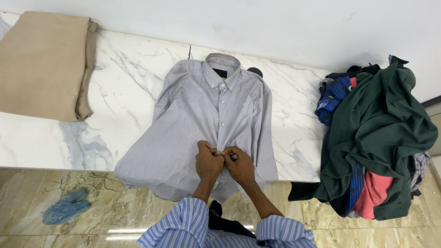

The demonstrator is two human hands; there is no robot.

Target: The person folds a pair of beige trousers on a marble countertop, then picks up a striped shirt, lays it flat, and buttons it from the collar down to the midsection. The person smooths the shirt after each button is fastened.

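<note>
Blue-striped sleeves (193,227) lead to the left hand (209,160) and right hand (240,165), pressed together, pinching the placket of a striped button-down shirt (202,119), laid flat on the marble counter (115,105) for buttoning.

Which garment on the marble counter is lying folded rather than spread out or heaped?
The tan garment at the far left: neatly folded, unlike the spread striped shirt and the heaped pile.
</note>
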